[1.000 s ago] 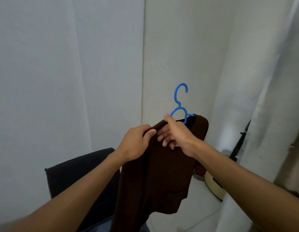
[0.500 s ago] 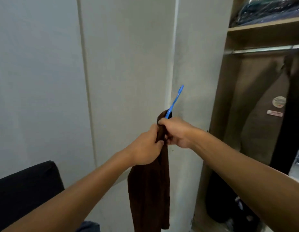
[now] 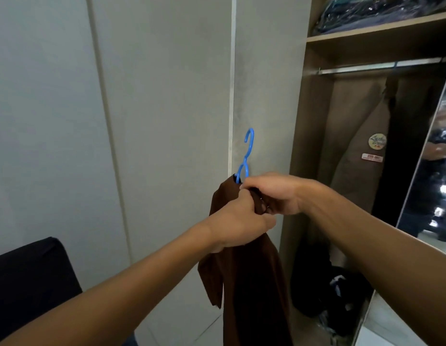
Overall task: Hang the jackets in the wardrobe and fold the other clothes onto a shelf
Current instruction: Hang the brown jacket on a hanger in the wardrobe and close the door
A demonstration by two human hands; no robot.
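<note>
An open wardrobe (image 3: 316,136) stands just right of the fingers, its rail (image 3: 381,67) above them. A brown jacket (image 3: 252,283) hangs below both fists (held near head height). The left hand (image 3: 238,222) grips its collar; the right hand (image 3: 274,193) pinches fabric beneath the upright blue hanger (image 3: 247,156).

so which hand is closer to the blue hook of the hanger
Right. The right hand grips the brown garment at its collar, directly below the blue hanger hook. The left hand holds the fabric lower down, below and slightly left of it.
</note>
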